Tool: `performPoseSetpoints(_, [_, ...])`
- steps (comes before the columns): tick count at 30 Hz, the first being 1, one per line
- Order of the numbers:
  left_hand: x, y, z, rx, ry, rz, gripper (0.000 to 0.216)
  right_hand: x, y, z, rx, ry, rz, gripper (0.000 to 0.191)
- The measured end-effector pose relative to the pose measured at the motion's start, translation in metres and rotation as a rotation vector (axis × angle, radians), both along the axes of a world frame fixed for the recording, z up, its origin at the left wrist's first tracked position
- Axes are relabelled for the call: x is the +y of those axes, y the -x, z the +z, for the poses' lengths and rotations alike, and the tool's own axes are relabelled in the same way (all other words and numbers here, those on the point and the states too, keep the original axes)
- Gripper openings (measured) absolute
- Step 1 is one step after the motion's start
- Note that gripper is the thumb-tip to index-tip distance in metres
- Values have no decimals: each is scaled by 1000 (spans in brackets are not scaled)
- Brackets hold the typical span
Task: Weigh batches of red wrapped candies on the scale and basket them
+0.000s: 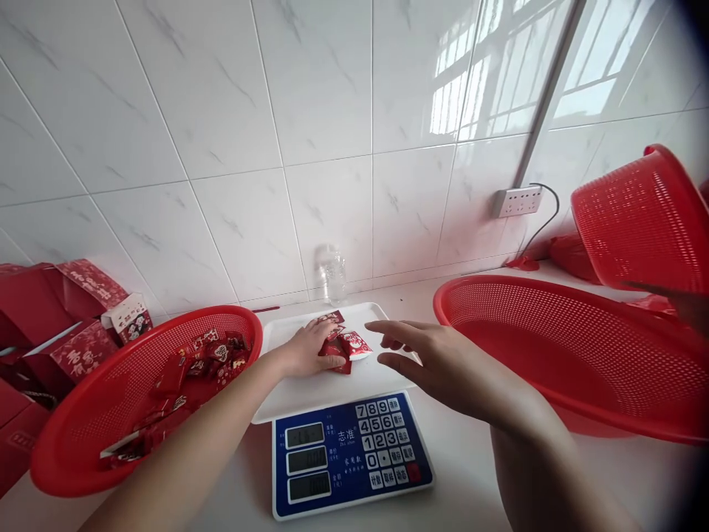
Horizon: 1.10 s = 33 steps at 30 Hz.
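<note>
My left hand (308,349) is over a small pile of red candy packets (357,345) on the white tray (277,391) of a scale. Its fingers curl over the far side of the pile and its thumb presses the near side, hiding part of the packets. One packet with white printing lies uncovered at the pile's right. To the right, my right hand (424,353) hovers over the tray's edge with fingers apart and nothing in them. Nearest me is the scale's blue keypad panel (348,458), with three small displays and white keys.
A red basket (244,314) of red packets stands left, beside red printed boxes (77,347). At right is a large red basket (554,292); above it another red basket (636,214) is tilted, with a blurred hand (684,303) beneath. A clear jar (332,273) and power strip (518,202) are behind.
</note>
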<state>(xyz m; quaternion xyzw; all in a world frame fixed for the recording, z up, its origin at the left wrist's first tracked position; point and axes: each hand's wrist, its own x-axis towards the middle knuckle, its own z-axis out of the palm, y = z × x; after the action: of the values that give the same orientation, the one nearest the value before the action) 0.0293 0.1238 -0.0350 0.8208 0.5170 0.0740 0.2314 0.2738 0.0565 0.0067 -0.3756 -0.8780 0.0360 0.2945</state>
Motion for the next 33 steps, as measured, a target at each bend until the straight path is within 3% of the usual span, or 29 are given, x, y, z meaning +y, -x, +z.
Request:
performPoseSetpoints(7, [-5,15,8,50,127,-64,66,-2,1,3,-1,2,30,32])
performPoseSetpoints(10, [-1,16,9,-31,44,-27,58,-2,2,2,-4,3,38,31])
performPoseSetpoints(18, [37,6,-10,31,-89,88,55,-4,2,1,-9,11,57,31])
performPoseSetpoints(25, [41,-11,-20,23,-117,71,47,0,5,-1,-20,88,86,32])
performPoseSetpoints(28, [36,-13,-13,-33,-121,54,37,12,5,-8,-48,141,48,37])
performPoseSetpoints(33, [-1,2,19,-228,-224,133,43,36,7,-25,-155,214,-66,41])
